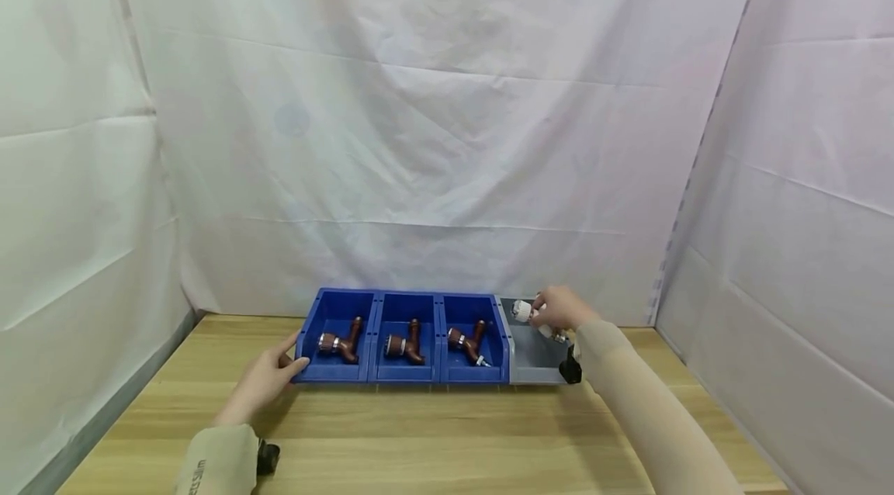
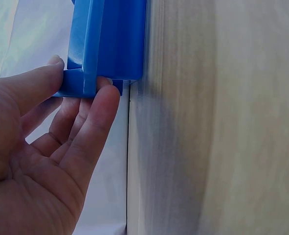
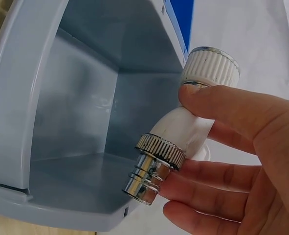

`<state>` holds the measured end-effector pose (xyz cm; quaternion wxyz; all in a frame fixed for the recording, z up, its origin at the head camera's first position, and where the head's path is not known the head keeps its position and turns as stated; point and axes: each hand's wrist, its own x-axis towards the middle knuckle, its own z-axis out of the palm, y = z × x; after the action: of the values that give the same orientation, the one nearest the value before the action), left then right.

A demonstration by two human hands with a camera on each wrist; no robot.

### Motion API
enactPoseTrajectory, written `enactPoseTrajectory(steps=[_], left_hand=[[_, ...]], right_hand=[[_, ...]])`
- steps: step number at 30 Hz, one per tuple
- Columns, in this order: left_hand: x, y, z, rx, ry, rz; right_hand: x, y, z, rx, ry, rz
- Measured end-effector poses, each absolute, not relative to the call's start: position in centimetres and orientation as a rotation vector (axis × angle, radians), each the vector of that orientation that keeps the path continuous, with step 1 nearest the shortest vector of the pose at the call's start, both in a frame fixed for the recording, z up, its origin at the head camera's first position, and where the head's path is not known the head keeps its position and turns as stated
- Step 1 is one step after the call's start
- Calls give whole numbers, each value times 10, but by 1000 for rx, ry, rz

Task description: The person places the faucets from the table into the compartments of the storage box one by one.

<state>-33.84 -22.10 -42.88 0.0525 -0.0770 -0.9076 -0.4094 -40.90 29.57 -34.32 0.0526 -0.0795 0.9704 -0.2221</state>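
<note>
My right hand (image 1: 562,307) pinches a white tap (image 3: 183,127) with a ribbed knob and a chrome hose end. In the head view the tap is over the grey bin (image 1: 534,376); in the right wrist view that bin's inside looks bare. My left hand (image 1: 268,375) grips the outer edge of the leftmost blue bin (image 2: 88,81), thumb on one side and fingers on the other. Brown taps lie one to each blue bin: a left one (image 1: 342,345), a middle one (image 1: 407,346) and a right one (image 1: 469,341) with a chrome end.
The middle blue bin (image 1: 407,373) and the right blue bin (image 1: 475,375) stand in one row with the others on a wooden table (image 1: 433,433). A white cloth (image 1: 419,154) hangs behind and along both sides.
</note>
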Motion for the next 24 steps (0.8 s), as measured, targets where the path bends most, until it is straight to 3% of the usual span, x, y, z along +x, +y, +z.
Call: enactPoseTrajectory(steps=[24], left_hand=[[-337, -221, -430, -220, -2766, -1233]], right_hand=[[-408, 293, -350, -257, 2982, -663]])
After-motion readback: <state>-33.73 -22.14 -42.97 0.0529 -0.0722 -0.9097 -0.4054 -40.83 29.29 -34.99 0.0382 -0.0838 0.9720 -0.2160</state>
